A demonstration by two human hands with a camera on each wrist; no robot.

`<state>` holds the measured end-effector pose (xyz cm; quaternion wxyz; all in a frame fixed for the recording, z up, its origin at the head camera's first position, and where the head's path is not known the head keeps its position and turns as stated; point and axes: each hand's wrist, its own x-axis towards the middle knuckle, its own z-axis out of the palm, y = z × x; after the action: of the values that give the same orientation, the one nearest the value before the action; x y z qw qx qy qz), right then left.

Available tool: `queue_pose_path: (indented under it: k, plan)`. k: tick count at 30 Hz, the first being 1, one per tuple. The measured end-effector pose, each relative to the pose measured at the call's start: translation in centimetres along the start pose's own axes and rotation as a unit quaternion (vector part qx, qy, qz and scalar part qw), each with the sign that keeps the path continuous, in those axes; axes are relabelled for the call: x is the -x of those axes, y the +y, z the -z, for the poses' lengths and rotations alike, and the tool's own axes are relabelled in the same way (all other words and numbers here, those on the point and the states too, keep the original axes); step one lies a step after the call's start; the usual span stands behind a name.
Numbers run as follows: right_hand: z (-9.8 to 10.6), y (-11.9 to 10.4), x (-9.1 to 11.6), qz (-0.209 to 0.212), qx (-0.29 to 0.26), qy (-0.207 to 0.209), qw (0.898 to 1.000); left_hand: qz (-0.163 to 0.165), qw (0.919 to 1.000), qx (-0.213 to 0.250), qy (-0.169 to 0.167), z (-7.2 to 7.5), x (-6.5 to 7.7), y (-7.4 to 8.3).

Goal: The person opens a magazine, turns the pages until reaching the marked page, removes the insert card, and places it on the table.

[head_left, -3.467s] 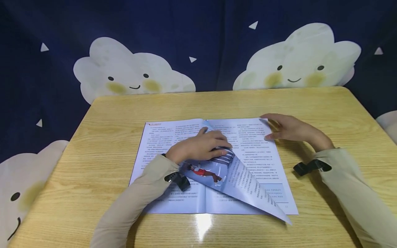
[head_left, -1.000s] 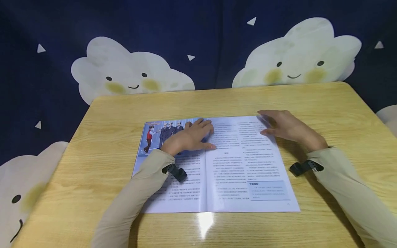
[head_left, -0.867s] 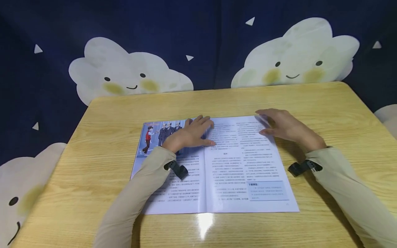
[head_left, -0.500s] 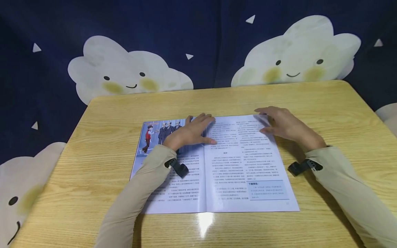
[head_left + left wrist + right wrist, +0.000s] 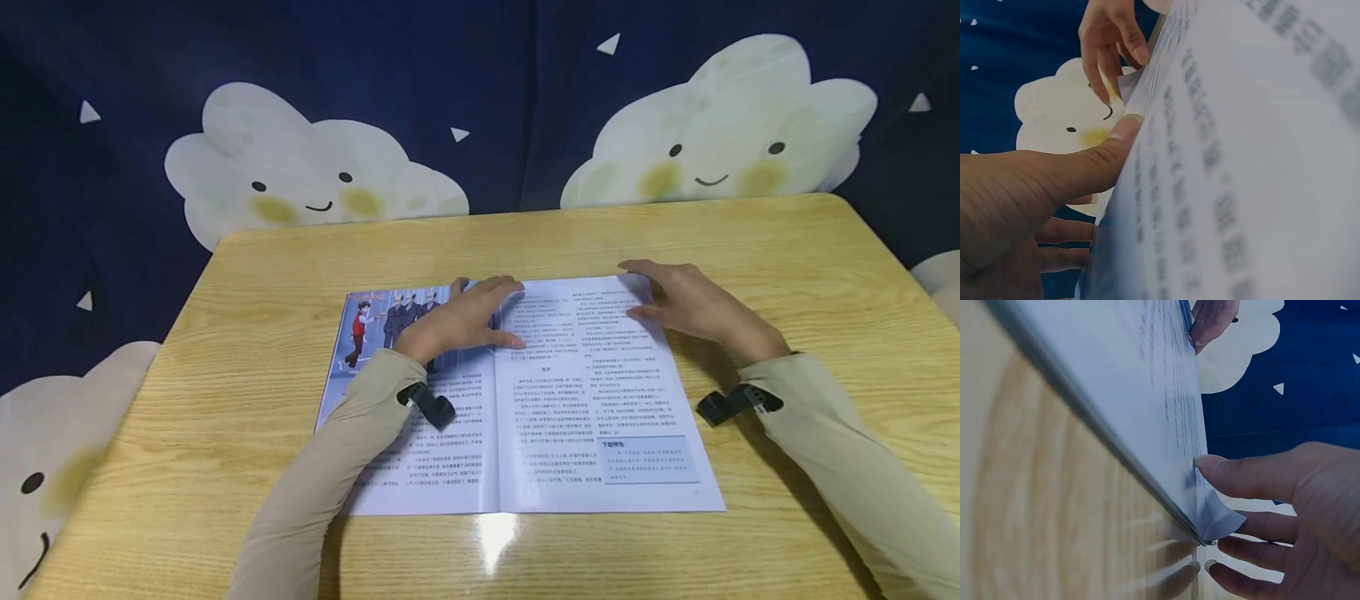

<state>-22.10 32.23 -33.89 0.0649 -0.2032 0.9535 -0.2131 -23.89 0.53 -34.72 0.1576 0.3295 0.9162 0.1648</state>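
A magazine (image 5: 555,408) lies open on the wooden table, with printed text on both pages and a picture at the left page's top. My left hand (image 5: 459,323) rests on it near the top of the fold, fingers spread; in the left wrist view its thumb (image 5: 1094,165) touches the page. At the far right corner is my right hand (image 5: 701,310). The right wrist view shows its thumb (image 5: 1247,475) on the page and the bent-up page corner (image 5: 1224,519) between thumb and fingers. The fingertips behind that corner are partly hidden.
The wooden table (image 5: 255,350) extends around the magazine on all sides. Behind it hangs a dark blue cloth (image 5: 517,100) with white smiling clouds. A black strap with a small device (image 5: 431,407) is on each wrist.
A page that was folded over under my left hand 3.5 seconds ago now lies flat on the left. Since then my left hand has shifted slightly left and away; the right has stayed by the corner.
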Motion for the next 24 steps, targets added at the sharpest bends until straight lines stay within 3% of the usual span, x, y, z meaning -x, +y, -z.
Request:
queue_pose_path:
  k: [24]
  plan:
    - [0.02,-0.02,-0.17,-0.028,0.0,-0.001,1.0,-0.014,0.9998,-0.003,0.016,-0.02,0.08,-0.08]
